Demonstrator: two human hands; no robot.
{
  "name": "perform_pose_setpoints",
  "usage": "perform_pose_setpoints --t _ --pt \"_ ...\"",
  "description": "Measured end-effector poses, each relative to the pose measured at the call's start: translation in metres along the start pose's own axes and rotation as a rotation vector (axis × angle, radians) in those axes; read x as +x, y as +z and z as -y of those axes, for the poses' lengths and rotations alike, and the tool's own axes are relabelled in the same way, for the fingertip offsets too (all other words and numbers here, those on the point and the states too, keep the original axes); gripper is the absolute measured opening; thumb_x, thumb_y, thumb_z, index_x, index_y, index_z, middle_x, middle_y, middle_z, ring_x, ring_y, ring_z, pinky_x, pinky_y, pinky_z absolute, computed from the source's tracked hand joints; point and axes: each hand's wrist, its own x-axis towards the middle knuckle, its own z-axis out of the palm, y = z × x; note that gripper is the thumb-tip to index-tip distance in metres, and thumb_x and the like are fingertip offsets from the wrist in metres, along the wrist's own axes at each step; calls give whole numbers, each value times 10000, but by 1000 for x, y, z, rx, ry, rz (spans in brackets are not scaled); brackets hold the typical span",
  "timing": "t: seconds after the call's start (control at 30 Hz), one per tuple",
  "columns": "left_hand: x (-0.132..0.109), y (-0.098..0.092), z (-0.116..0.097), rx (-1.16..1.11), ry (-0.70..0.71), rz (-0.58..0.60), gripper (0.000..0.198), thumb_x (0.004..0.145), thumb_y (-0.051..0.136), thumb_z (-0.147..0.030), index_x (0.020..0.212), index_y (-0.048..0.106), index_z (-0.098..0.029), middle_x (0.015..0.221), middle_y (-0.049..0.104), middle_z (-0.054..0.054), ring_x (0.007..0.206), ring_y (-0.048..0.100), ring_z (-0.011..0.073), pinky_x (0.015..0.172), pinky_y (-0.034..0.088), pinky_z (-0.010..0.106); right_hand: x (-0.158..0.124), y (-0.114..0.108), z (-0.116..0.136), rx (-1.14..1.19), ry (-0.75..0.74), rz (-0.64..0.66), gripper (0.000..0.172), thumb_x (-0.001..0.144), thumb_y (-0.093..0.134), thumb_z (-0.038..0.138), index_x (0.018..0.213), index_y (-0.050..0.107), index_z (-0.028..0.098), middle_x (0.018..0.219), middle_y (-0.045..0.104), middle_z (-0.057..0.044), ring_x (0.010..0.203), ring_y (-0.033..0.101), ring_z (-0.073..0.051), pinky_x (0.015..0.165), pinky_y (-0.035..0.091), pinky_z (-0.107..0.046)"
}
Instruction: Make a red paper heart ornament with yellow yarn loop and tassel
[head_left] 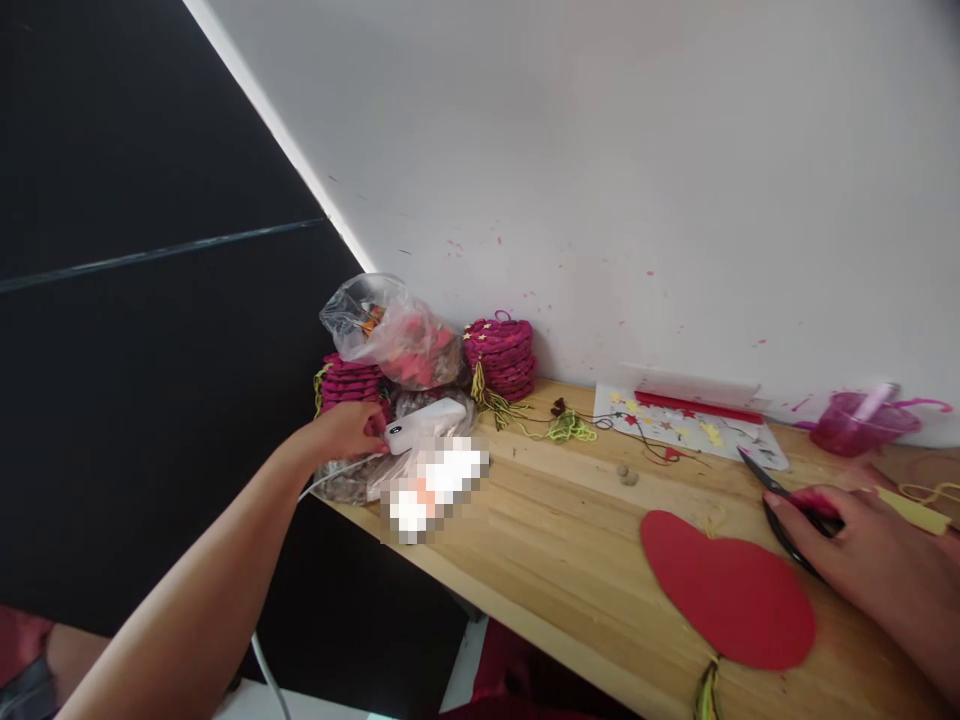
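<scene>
At the table's left end, my left hand [349, 435] is closed at the near end of a white rectangular device [426, 424] with a small dark oval on it; a white cable [337, 473] runs down from there. A lit screen [435, 490], blurred out, lies just in front. My right hand [847, 540] holds a pair of black-handled scissors [780, 495] low over the table at the right, blades pointing away to the left. Beside them lies a red paper heart [731, 592] with a yellow-green tassel [706, 690] at its tip.
Magenta woven baskets [501, 358] and stuffed plastic bags [412, 345] stand at the back left. Yarn bits [574, 427], a sheet with star cutouts [679, 422] and a pink cup [855, 425] line the wall. A black panel [150, 400] borders the table's left.
</scene>
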Motion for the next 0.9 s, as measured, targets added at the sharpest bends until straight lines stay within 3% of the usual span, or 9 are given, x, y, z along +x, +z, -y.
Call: perform_pose_setpoints --t 0.1,0.23,0.5,0.6,0.9 --pt "1 15 -1 13 -4 -79 703 710 718 -497 1334 606 -193 856 760 38 817 724 249 669 484 281 0 -4 4 43 31 87 431 782 426 669 745 637 295 789 681 -81 746 671 -301 642 487 -412" --pt "3 16 -4 56 -11 -86 847 700 729 -554 1431 539 -171 938 771 63 898 728 278 722 490 294 -2 -9 8 43 46 86 416 773 425 657 752 623 292 782 659 -92 744 658 -318 655 483 -426" --pt "1 38 -16 171 -66 -136 670 742 693 -432 1336 619 -131 1202 730 195 1091 696 365 851 494 350 -3 -12 11 -12 41 94 429 810 412 644 791 630 275 894 677 -125 817 671 -344 658 488 -426" --pt "4 45 -23 191 -94 -144 508 754 658 -371 1206 691 -139 1156 748 192 1075 707 354 836 495 334 -3 -14 13 -26 36 120 448 817 392 636 812 640 262 919 673 -129 830 667 -337 676 490 -422" --pt "12 46 -32 193 -131 -190 455 709 655 -379 1088 742 -143 1055 772 172 1008 723 335 745 489 313 -7 -20 21 -33 86 151 504 829 372 643 905 668 243 1002 649 -140 916 646 -347 729 475 -420"
